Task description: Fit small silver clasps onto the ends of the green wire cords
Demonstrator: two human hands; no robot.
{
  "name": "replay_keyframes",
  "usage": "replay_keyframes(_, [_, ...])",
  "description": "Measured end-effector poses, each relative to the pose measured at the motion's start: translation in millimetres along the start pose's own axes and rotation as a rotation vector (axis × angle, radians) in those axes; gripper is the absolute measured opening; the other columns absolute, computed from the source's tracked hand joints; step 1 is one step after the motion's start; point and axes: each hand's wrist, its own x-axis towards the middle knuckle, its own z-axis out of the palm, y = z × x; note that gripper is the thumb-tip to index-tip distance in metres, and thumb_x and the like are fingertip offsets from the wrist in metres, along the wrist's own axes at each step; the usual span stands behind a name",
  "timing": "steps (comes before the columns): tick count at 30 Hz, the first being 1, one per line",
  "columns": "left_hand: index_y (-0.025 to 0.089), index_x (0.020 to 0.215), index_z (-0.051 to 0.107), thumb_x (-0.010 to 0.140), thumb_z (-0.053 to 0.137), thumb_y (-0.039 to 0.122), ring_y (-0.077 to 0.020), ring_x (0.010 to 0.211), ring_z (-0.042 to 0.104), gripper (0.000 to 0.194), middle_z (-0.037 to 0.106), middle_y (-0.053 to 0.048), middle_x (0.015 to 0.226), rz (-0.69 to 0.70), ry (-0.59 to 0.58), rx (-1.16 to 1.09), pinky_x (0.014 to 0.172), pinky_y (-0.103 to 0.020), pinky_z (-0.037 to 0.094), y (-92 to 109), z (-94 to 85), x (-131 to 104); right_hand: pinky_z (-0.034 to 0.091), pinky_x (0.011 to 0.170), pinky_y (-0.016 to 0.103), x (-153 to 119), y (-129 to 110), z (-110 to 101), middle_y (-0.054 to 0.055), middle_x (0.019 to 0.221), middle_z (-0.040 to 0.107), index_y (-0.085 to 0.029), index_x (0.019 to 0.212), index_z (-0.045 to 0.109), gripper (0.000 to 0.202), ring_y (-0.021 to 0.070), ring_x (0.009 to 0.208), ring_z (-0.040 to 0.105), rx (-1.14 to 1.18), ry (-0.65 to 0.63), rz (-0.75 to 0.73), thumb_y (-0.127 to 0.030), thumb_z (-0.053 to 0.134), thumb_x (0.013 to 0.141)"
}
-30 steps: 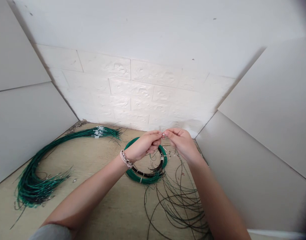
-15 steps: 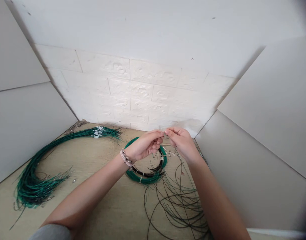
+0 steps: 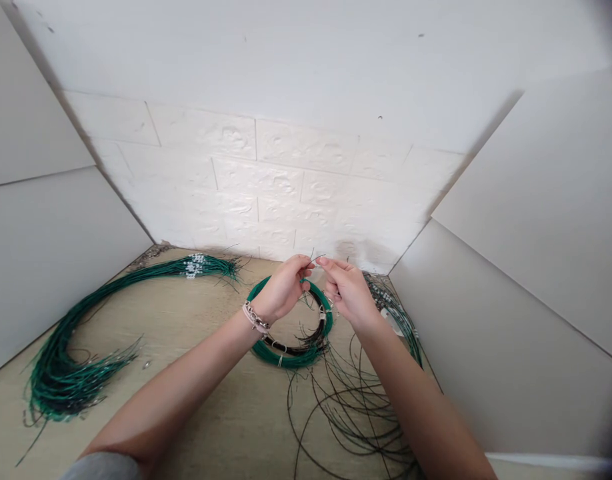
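Note:
My left hand [image 3: 289,285], with a bracelet at the wrist, is pinched on a thin dark cord [image 3: 315,259] whose short ends stick up past the fingertips. Close beside it, my right hand [image 3: 349,288] has thumb and forefinger pressed together at the same cord, the other fingers curled in. Both hands are raised near the wall. Below and behind them lies a round coil of green and black cord [image 3: 291,360], bound with pale ties. Whatever small piece may sit between the fingertips is too small to make out.
A long bundle of green cords [image 3: 61,360] with white tags [image 3: 195,265] curves along the left. Loose dark cords [image 3: 356,413] spread at front right, partly under my right forearm. Another tagged bundle [image 3: 393,307] lies by the right panel [image 3: 486,333]. A white brick-patterned wall [image 3: 281,180] stands behind.
My right hand has shifted slightly left and down and turned, uncovering the tagged bundle at the right. My left hand has moved a little left, and cord ends now show above the fingertips.

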Motion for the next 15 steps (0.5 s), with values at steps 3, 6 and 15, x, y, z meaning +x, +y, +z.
replay_keyframes(3, [0.012, 0.074, 0.051, 0.072, 0.055, 0.021, -0.0072, 0.069, 0.043, 0.01, 0.046, -0.001, 0.076, -0.003, -0.053, 0.039, 0.05, -0.018, 0.031, -4.5, 0.9, 0.1, 0.011, 0.032, 0.019, -1.0, 0.2, 2.3, -0.011, 0.037, 0.026, -0.015, 0.07, 0.057, 0.026, 0.0022, 0.031, 0.019, -0.007, 0.038, -0.03, -0.037, 0.068, 0.061])
replay_keyframes(6, [0.012, 0.073, 0.052, 0.074, 0.055, 0.024, -0.008, 0.071, 0.045, 0.012, 0.047, -0.001, 0.075, -0.019, -0.133, 0.045, 0.055, -0.019, 0.033, -6.0, -0.6, 0.7, 0.011, 0.031, 0.019, -1.0, 0.1, 2.7, -0.011, 0.037, 0.026, -0.015, 0.069, 0.056, 0.026, 0.0022, 0.03, 0.019, 0.026, 0.045, -0.048, -0.036, 0.068, 0.061])
replay_keyframes(15, [0.011, 0.072, 0.058, 0.063, 0.067, 0.021, -0.005, 0.058, 0.044, 0.016, 0.054, 0.0, 0.069, 0.039, -0.091, 0.201, 0.054, -0.019, 0.031, 2.5, -5.1, 4.9, 0.013, 0.032, 0.017, -2.2, -4.1, 0.1, -0.011, 0.041, 0.022, -0.017, 0.065, 0.046, 0.029, 0.0022, 0.032, 0.018, 0.09, -0.102, 0.007, -0.04, 0.063, 0.068])
